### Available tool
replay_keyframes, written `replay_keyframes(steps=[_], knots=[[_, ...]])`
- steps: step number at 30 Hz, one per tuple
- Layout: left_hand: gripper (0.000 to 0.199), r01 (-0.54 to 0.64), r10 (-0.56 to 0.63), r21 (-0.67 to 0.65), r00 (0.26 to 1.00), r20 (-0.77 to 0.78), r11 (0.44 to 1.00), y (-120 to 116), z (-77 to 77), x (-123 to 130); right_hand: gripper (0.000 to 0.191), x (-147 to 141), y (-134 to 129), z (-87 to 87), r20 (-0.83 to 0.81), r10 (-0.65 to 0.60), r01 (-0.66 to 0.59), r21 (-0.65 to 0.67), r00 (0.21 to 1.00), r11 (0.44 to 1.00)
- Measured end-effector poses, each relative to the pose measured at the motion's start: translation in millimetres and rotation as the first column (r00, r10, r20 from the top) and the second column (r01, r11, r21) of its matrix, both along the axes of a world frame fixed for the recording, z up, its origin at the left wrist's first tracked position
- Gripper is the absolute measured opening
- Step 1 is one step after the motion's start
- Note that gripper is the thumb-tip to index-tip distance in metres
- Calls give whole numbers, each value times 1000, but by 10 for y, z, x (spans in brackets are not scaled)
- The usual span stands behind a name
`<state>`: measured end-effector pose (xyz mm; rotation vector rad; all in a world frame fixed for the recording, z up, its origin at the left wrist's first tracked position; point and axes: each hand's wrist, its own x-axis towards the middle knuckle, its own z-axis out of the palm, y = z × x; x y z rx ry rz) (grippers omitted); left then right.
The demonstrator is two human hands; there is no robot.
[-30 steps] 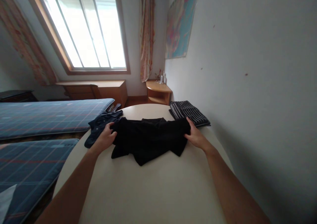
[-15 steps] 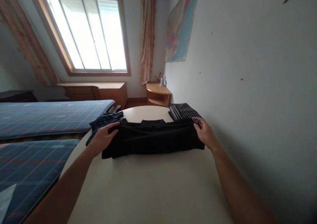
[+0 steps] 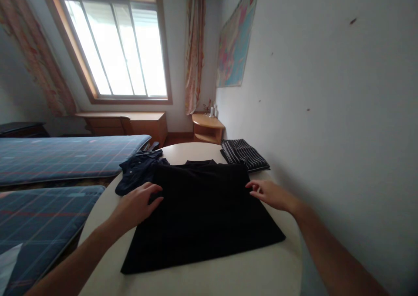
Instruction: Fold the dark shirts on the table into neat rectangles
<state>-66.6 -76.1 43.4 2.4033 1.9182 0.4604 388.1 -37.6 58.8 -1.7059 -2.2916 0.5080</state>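
Observation:
A black shirt [image 3: 202, 217] lies spread out on the round cream table [image 3: 183, 148], its lower edge towards me and what looks like a collar at its far side. My left hand [image 3: 139, 204] hovers at the shirt's left side, thumb and fingers apart and nothing gripped. Over by the right side is my right hand [image 3: 269, 193], its fingers loosely bent with a gap between them; it seems to hold no cloth. A dark navy buttoned garment [image 3: 139, 167] rests beyond my left hand. Beyond my right hand sits a folded black-and-white striped garment [image 3: 244, 153].
Two blue plaid mattresses [image 3: 72, 158] lie left of the table. A white wall [image 3: 326, 156] runs close along the right. At the back stand a wooden desk [image 3: 146, 121] under the window and a small corner shelf [image 3: 209, 121].
The black shirt, bunched into a narrow band between both hands before, now lies flat with its near edge closer to me. Both hands have let go and come lower.

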Motion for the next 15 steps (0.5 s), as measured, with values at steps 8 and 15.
replay_keyframes(steps=[8, 15], knots=[[14, 680, -689, -116, 722, -65, 724, -206, -278, 606, 23, -478, -77, -217, -3, 324, -323, -87, 946, 942], [17, 801, -780, -328, 581, 230, 500, -562, -304, 728, 13, -586, -415, -86, 58, 411, -327, -511, 910, 795]])
